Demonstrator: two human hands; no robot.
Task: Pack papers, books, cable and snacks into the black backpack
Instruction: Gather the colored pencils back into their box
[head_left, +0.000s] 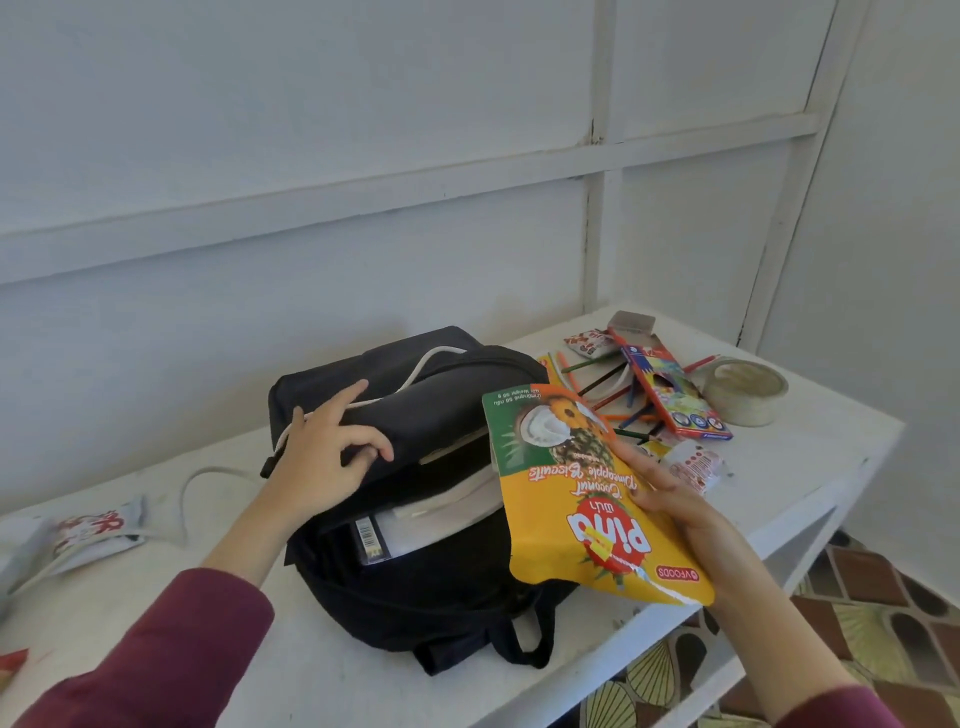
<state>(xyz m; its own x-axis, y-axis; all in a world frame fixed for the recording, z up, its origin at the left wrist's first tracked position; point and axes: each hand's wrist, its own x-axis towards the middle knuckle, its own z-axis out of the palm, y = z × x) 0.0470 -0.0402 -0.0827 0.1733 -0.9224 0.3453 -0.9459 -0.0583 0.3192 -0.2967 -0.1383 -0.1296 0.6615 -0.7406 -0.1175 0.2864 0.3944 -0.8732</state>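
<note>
Black backpack (415, 587) lies on the white tabletop (810, 467), main compartment unzipped and gaping towards the camera.

Left hand (327, 457): on the upper flap of the backpack, index finger stretched out along it, other fingers curled over the flap's edge, holding it up. Maroon sleeve (171, 649) on that arm.

Right hand (670, 499): grips a biscuit bag (587, 499) by its right edge, fingers wrapped on the edge. The bag is held in the air over the right side of the backpack's opening, upside down to the camera.

Bag print: yellow/orange with a green band, "Piña" in big red letters, "Coconut Pineapple Biscuits", a red "VFOODS" tag at the near corner. There is Thai script and a weight line along the far edge, too small to read with confidence. Artwork shows a coconut half and a pineapple.

Inside the compartment: white papers (447, 514) and beside them a dark book (371, 540) with a barcode sticker; the digits are unreadable.

White cable (208, 483): loops on the tabletop left of the backpack, runs up over the flap under the left hand and into the top of the backpack.

Far right of the tabletop: an open coloured pencil box (670, 395) with blurred branding, loose pencils (613, 384) scattered round it, a roll of tape (745, 389), a small red-and-white packet (589, 343) behind, and another packet (698, 465) just right of the right hand.

Left edge: a red-and-white pouch (88, 530) lying flat, its print blurred.
</note>
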